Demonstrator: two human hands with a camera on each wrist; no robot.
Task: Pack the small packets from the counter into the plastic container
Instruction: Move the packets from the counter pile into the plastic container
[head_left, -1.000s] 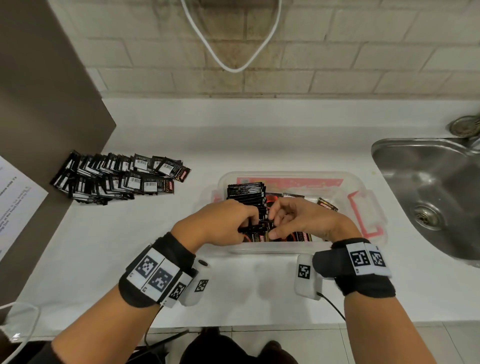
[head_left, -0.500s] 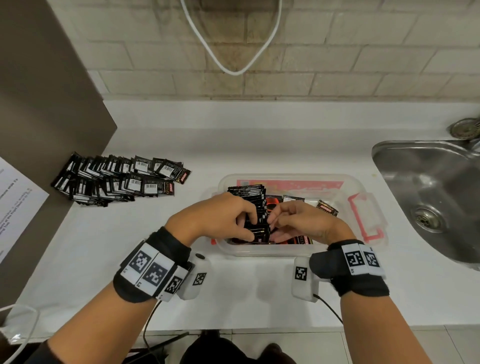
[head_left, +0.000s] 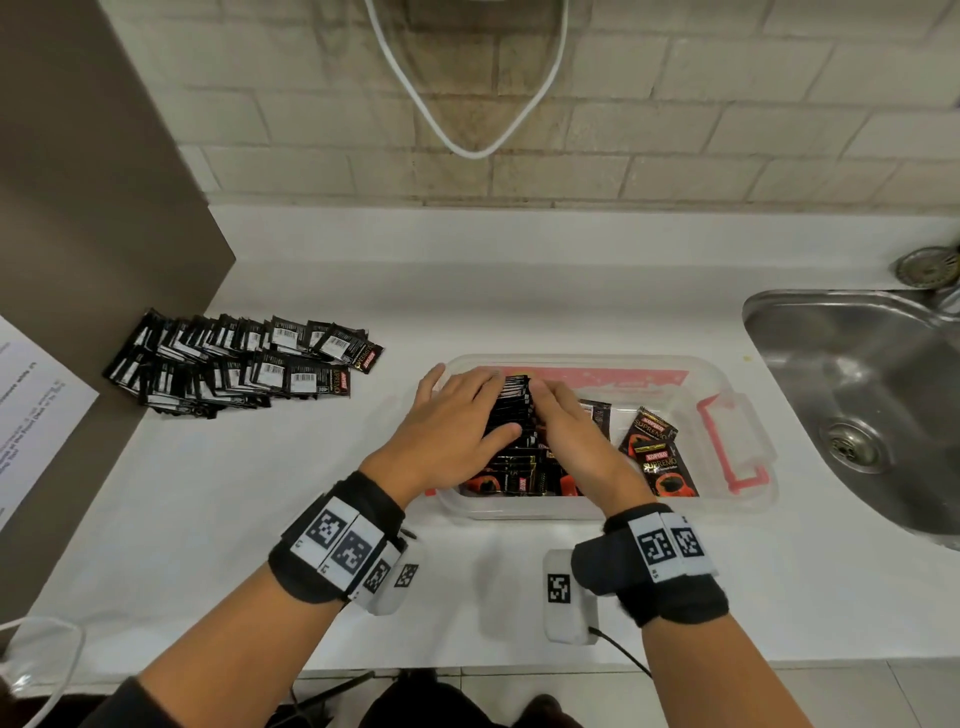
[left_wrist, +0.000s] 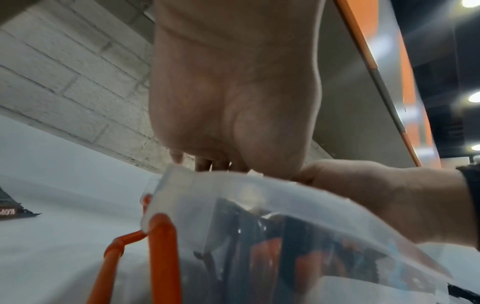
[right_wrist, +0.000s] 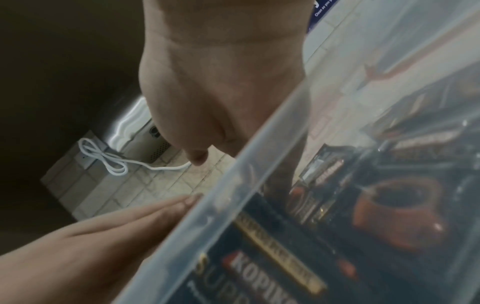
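wristbands (head_left: 337, 551) with square black-and-white codes sit nearest, on both forearms above the worktop's (head_left: 218, 493) front edge. just beyond, the clear plastic container (head_left: 748, 499) with pink clips lies long side across, right of centre, near the sink (head_left: 857, 405). inside it a row of black packets (head_left: 511, 415) stands on edge, running front to back. the left hand (head_left: 452, 431) lies flat with straight fingers against the row's left side; the right hand (head_left: 566, 431) presses its right side, fingers hidden, so its grip cannot be told. two loose packets (head_left: 662, 465) at the right end read "kopiko supremo". farther off, toward the left edge, more packets (head_left: 234, 364) lie fanned, barcodes up.
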